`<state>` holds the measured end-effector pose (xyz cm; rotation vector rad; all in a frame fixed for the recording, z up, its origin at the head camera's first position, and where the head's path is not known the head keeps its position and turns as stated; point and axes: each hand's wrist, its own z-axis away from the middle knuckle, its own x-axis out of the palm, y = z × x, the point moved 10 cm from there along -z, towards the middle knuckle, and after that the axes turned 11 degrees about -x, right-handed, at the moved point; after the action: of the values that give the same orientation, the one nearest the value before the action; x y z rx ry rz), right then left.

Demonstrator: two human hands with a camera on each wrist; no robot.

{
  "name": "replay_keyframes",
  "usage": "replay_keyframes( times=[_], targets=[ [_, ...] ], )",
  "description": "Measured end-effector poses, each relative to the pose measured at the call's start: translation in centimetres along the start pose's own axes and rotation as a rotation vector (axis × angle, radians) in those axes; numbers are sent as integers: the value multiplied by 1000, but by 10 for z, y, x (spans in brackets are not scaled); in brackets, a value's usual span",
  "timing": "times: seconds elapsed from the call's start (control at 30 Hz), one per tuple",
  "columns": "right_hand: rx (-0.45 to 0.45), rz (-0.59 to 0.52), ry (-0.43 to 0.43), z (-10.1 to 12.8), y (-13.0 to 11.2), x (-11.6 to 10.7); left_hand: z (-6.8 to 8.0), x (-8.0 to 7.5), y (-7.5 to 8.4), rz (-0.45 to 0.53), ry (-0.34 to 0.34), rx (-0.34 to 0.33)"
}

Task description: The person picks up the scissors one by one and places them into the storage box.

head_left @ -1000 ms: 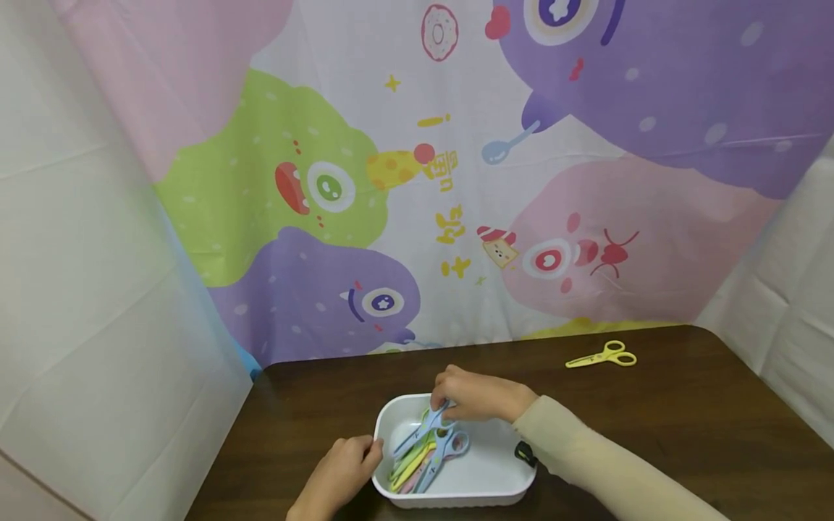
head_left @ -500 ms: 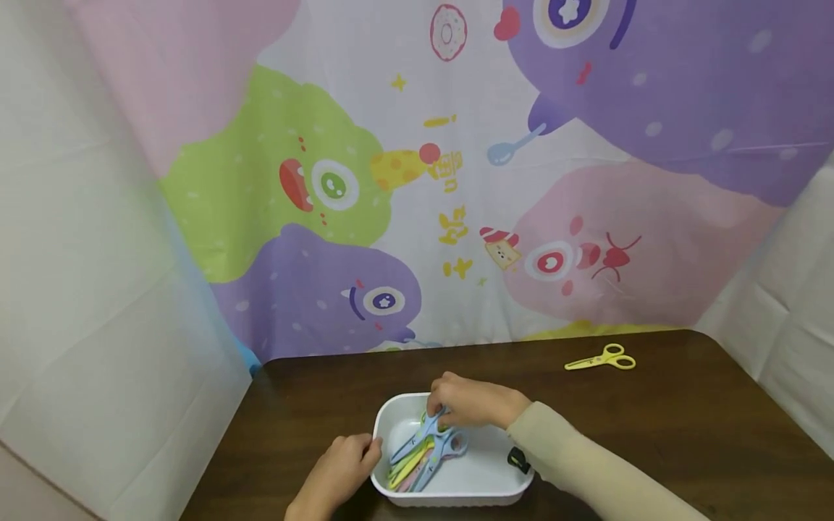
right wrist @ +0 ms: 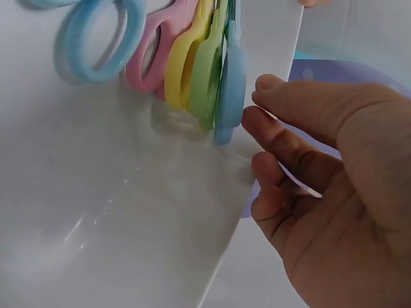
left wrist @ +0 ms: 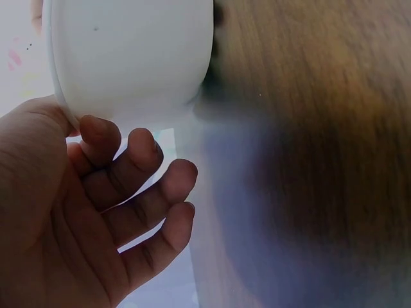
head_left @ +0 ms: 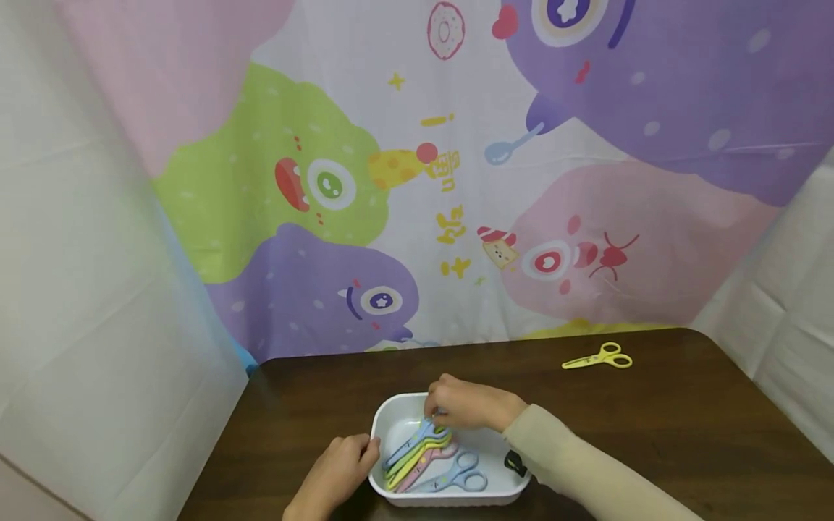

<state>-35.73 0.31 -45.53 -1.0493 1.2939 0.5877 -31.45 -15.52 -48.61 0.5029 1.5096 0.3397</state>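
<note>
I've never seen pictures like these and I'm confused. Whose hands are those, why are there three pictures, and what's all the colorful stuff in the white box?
These are a person's two bare hands, no machine. The big picture comes from a camera on the person's head, looking down at a brown table. The two small pictures come from cameras on the wrists, so they look very close up. A white tub sits on the table with plastic scissors inside: blue, green, yellow and pink. The left hand touches the tub's side. The right hand reaches in by the scissor handles; whether it grips them is hard to tell. One yellow pair of scissors lies alone, far off on the table.
</note>
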Motion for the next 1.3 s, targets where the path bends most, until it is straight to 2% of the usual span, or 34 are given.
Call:
replay_keyframes(
  times=[0.47,0.73,0.9,1.13,1.3],
  targets=[
    [13,-25,-2,19,2,-17,0,0,0,-9,5,-4],
    [93,-37,-28,37,10,-28,-1,-4,0,-25,37,6],
    [87,-4,15,52,12,-39,0,-3,1,-23,39,11],
    [25,28,106,73,13,-55,1,0,0,-13,7,-1],
    [23,38,156,84,16,-64,1,-2,1,-23,19,0]
  ],
)
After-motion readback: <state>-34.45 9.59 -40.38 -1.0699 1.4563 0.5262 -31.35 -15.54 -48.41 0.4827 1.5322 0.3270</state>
